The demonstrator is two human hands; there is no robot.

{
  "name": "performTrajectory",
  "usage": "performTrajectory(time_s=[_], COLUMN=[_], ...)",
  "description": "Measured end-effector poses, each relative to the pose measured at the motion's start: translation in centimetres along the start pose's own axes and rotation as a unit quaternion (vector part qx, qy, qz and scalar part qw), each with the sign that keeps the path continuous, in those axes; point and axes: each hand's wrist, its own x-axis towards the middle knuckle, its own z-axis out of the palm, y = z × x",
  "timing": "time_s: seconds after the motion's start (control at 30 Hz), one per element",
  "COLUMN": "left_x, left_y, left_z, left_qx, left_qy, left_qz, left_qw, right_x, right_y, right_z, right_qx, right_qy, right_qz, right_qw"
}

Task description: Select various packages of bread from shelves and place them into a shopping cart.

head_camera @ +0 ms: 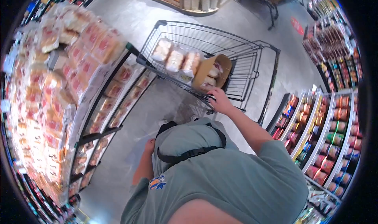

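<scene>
My right hand (220, 101) holds the near side rim of a wire shopping cart (248, 73), beside an open cardboard box (203, 71). Inside the box lie pale, rounded items (213, 73) in clear wrap; what they are is hard to tell. Left of the box, three clear bags of pale bread or buns (174, 60) rest side by side in the cart. My left hand (150, 145) hangs low by my thigh. Its fingers are partly hidden, and nothing shows in them.
A tiered display stand of bagged bread loaves (100, 46) rises on my left, its black shelf edge (102, 134) jutting out. Shelves of packaged cups (333, 132) stand to the right. Ahead is a rounded display unit (198, 9). Grey floor (118, 170) lies between.
</scene>
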Motion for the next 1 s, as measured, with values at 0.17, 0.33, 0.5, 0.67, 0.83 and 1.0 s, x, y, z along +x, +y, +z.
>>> performTrajectory(time_s=[0.17,0.33,0.5,0.67,0.83,1.0], left_x=[2.2,4.7,5.7,8.0,11.6,14.2], left_y=[6.7,13.0,19.0,20.7,19.0,15.9], left_z=[-0.9,-2.2,-2.9,-3.3,-5.4,-10.2], left_qx=[0.081,0.177,0.264,0.233,0.178,0.152], left_qy=[-0.01,-0.111,-0.084,-0.091,-0.189,-0.188], left_qz=[0.057,0.069,0.089,0.167,0.154,0.096], left_qw=[0.995,0.976,0.957,0.954,0.953,0.966], right_x=[-4.2,-5.7,-5.5,-4.5,-2.2,2.8], right_y=[2.5,3.0,3.3,3.7,3.8,5.9], right_z=[-6.5,-7.2,-6.9,-7.3,-6.7,-5.0], right_qx=[-0.035,-0.111,-0.101,-0.05,-0.1,0.069], right_qy=[0.105,0.104,0.096,0.118,0.078,0.168], right_qz=[0.073,0.083,0.135,0.166,0.237,0.293], right_qw=[0.991,0.985,0.981,0.978,0.963,0.939])
